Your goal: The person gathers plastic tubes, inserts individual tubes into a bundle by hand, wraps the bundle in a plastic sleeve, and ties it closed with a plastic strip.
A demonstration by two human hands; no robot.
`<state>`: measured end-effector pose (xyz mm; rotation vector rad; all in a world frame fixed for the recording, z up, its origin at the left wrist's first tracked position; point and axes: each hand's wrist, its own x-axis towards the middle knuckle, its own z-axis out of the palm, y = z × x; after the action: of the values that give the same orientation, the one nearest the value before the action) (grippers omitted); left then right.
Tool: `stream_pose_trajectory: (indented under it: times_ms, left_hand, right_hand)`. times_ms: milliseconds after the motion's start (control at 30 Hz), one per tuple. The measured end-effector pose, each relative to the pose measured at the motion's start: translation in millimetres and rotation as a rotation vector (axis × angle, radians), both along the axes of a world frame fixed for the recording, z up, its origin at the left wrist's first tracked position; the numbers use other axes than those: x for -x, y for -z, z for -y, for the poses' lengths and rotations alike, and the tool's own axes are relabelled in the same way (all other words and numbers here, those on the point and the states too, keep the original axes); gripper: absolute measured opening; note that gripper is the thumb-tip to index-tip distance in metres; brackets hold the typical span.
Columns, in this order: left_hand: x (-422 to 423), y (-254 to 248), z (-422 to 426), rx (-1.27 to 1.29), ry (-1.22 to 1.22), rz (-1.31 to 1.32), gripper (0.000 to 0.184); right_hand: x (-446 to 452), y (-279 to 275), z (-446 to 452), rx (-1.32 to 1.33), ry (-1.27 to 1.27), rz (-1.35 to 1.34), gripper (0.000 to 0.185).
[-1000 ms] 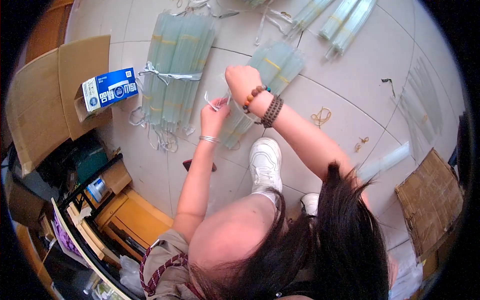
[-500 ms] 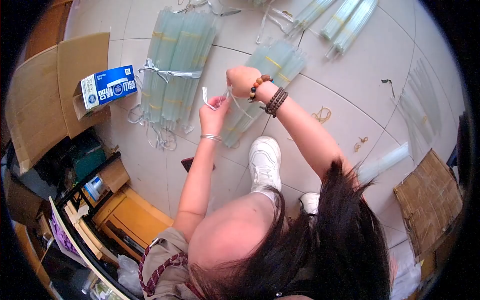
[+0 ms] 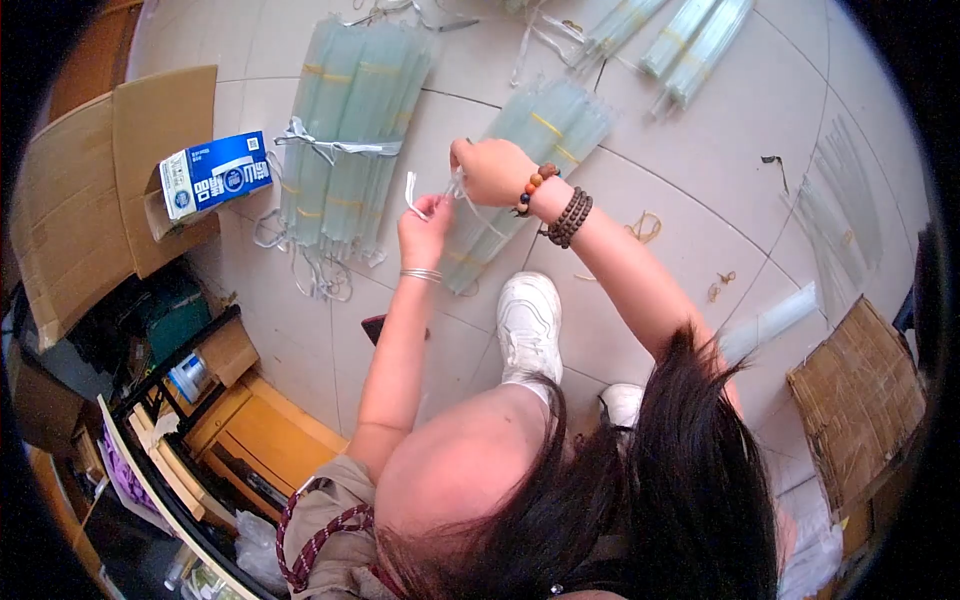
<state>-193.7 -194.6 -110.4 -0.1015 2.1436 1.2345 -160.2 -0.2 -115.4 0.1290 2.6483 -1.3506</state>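
Note:
My left hand (image 3: 424,228) pinches a white plastic tie strip (image 3: 412,190), its loose end sticking up past the fingers. Close beside it, my right hand (image 3: 492,172) is curled closed on the same strip, above a bundle of clear pale-green plastic tubes (image 3: 545,122). The strip passes across that bundle, which lies slanted on the floor with yellow rubber bands round its parts. My right hand covers part of the bundle. To the left lies a larger tube bundle (image 3: 345,185), tied round its middle with a white strip.
More tube bundles (image 3: 690,50) lie at the far right, and loose tubes (image 3: 840,200) at the right edge. A blue-and-white box (image 3: 215,175) stands by an open carton (image 3: 165,170) at left. Rubber bands (image 3: 645,227) and flat cardboard (image 3: 860,390) are on the floor. My white shoe (image 3: 530,325) is near the bundle.
My right hand has shifted slightly right and down, and its wrist has turned. My left hand stays nearly in place, still pinching the strip.

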Motion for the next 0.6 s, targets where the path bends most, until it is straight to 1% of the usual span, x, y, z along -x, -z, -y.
stream_pose_trajectory:
  times_ms: [67, 133, 167, 267, 367, 467, 600]
  left_hand:
    - [7.3, -4.4, 5.0, -0.073, -0.031, 0.125, 0.020]
    - [12.8, -10.2, 10.5, -0.174, -0.071, 0.273, 0.020]
    - [12.5, -10.5, 10.8, -0.220, -0.089, 0.298, 0.019]
    - [10.4, -12.1, 9.4, -0.261, -0.097, 0.301, 0.019]
    - [10.0, -8.5, 10.1, -0.299, -0.121, 0.295, 0.020]
    - [7.3, -7.3, 10.1, -0.298, -0.118, 0.244, 0.020]
    - [6.0, -1.2, 13.4, -0.360, -0.155, 0.249, 0.020]
  right_hand:
    - [-2.2, -0.4, -1.2, 0.015, 0.028, -0.026, 0.019]
    - [-4.7, 7.3, 0.6, 0.076, 0.151, -0.202, 0.025]
    - [-5.6, 12.0, 1.0, 0.107, 0.213, -0.290, 0.029]
    - [-16.3, -8.6, -9.1, 0.219, 0.119, -0.348, 0.025]
    - [-18.4, -4.2, -7.2, 0.245, 0.101, -0.318, 0.024]
    - [-17.4, -7.6, -7.9, 0.218, 0.081, -0.263, 0.019]
    - [-14.6, -5.2, 7.7, -0.035, 0.047, -0.230, 0.018]
